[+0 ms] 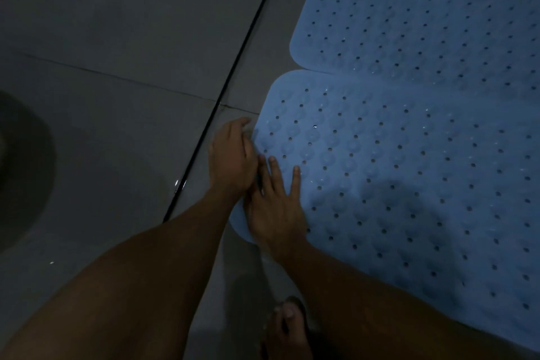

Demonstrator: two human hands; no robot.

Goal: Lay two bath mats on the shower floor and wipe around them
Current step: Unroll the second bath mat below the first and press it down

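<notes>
Now I press my right hand point(276, 210), fingers spread flat, on the near mat point(409, 184); left hand point(232, 155) cups its nine-o'clock edge, seating it below the far mat point(423, 17).

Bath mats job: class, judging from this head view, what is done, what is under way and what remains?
Done: both blue mats lie flat on the floor, the far mat touching the near mat. Under way: the left hand and right hand press the near mat's left edge. Left: wiping around them; no cloth is visible.
</notes>
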